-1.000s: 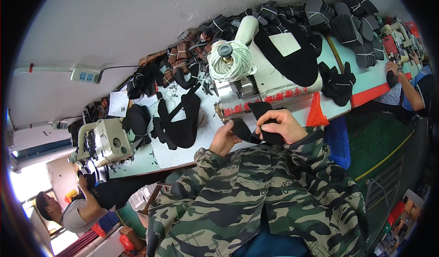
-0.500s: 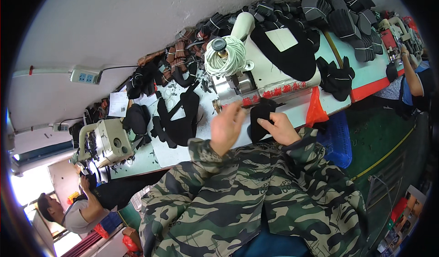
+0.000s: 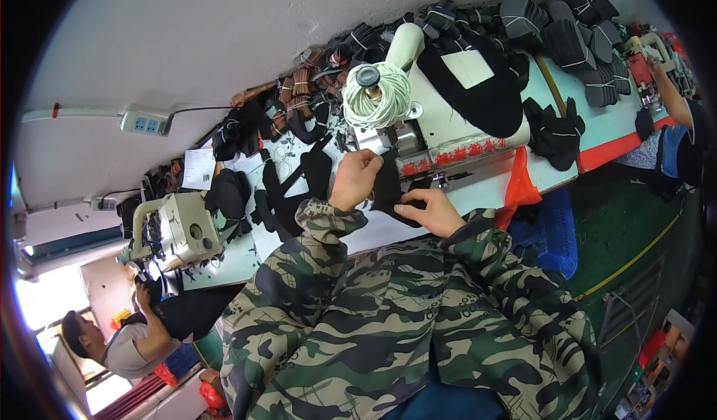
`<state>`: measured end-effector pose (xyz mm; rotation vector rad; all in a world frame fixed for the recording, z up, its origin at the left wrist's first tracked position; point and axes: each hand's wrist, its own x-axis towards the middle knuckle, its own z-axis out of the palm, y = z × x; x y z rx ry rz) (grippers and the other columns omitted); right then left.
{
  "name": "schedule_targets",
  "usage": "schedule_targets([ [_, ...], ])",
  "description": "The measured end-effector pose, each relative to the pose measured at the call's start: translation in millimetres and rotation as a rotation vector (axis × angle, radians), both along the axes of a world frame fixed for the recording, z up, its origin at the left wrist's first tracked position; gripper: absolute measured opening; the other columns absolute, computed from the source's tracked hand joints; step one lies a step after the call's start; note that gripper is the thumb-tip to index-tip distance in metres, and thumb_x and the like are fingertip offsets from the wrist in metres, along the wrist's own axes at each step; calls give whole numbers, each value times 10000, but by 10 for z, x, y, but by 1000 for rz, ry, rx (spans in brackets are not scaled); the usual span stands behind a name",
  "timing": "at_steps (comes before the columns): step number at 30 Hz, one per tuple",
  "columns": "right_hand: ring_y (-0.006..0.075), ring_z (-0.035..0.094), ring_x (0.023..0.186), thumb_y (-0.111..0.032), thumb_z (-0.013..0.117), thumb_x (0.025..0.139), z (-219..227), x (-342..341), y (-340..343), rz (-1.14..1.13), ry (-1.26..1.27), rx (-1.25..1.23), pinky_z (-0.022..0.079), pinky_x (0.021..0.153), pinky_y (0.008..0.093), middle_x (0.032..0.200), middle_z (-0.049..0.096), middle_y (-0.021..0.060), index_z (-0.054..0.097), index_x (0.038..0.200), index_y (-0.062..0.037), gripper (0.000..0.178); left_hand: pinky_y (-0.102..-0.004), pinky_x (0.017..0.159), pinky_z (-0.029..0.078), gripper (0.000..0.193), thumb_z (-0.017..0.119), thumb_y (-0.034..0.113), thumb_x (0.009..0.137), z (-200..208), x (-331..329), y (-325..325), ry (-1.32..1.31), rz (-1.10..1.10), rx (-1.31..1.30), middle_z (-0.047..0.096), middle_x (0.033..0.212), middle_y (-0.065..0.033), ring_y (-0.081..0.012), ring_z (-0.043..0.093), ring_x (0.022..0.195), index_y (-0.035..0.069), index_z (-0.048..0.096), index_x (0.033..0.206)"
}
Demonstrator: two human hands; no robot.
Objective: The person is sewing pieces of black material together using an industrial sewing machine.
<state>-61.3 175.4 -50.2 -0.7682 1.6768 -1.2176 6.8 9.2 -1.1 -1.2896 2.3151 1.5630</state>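
Note:
A small black fabric piece (image 3: pixel 386 184) hangs between my two hands, in front of the cream sewing machine (image 3: pixel 437 134). My left hand (image 3: pixel 354 180) pinches its upper left edge, close to the machine's metal end. Its lower right edge is held between the thumb and fingers of my right hand (image 3: pixel 433 211). On the machine's head sits a coil of white cord (image 3: pixel 376 97) around a dark knob. Black fabric (image 3: pixel 478 95) with a pale paper lies over the machine's body.
Black cut pieces (image 3: pixel 299 188) lie left of my left hand. Bundled grey pads (image 3: pixel 564 39) are stacked at the back right. A red plastic bag (image 3: pixel 519 184) hangs at the table edge above a blue crate (image 3: pixel 553 229). Co-workers sit at machines on both sides.
My left hand was free of the fabric, fingers apart and blurred; now it grips the piece's edge. The black piece and my right hand have shifted left.

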Motion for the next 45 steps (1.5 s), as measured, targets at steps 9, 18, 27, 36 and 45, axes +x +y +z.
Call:
schedule_targets([
  [9, 106, 563, 715, -142, 651, 746, -12, 18, -44, -24, -322, -57, 440, 700, 247, 775, 642, 71, 652, 838, 26, 191, -353, 558, 458, 244, 529, 176, 786, 20, -52, -63, -92, -53, -90, 579, 595, -177, -289, 602, 573, -56, 606, 791],
  [18, 114, 570, 705, -156, 654, 739, 43, -57, -32, -102, -229, 5, 449, 676, 251, 774, 644, 89, 646, 839, 41, 221, -304, 483, 428, 245, 530, 174, 790, -105, -37, -160, -63, -135, -120, 561, 576, -120, -174, 559, 501, -59, 606, 805],
  [27, 102, 548, 650, -225, 650, 743, -69, -90, -94, -125, -227, 56, 442, 638, 248, 704, 633, 87, 646, 834, 56, 296, -322, 472, 424, 251, 536, 191, 809, -162, -164, -129, -28, -259, -243, 539, 559, -116, -171, 547, 505, -54, 591, 820],
  [36, 74, 488, 556, -220, 642, 770, -117, -119, -100, -238, -385, -35, 398, 536, 243, 601, 587, 35, 634, 708, 41, 269, -307, 569, 454, 299, 568, 255, 795, -59, -108, -70, -41, -249, -92, 594, 613, -139, -187, 599, 593, -29, 611, 876],
  [45, 66, 508, 663, -153, 604, 789, 1060, -1564, 243, -133, 9, -348, 412, 631, 217, 716, 570, 13, 622, 821, 6, 164, -222, 497, 424, 225, 523, 156, 857, 287, -480, 665, 493, -290, -3, 544, 576, -51, -86, 553, 549, -31, 523, 731],
])
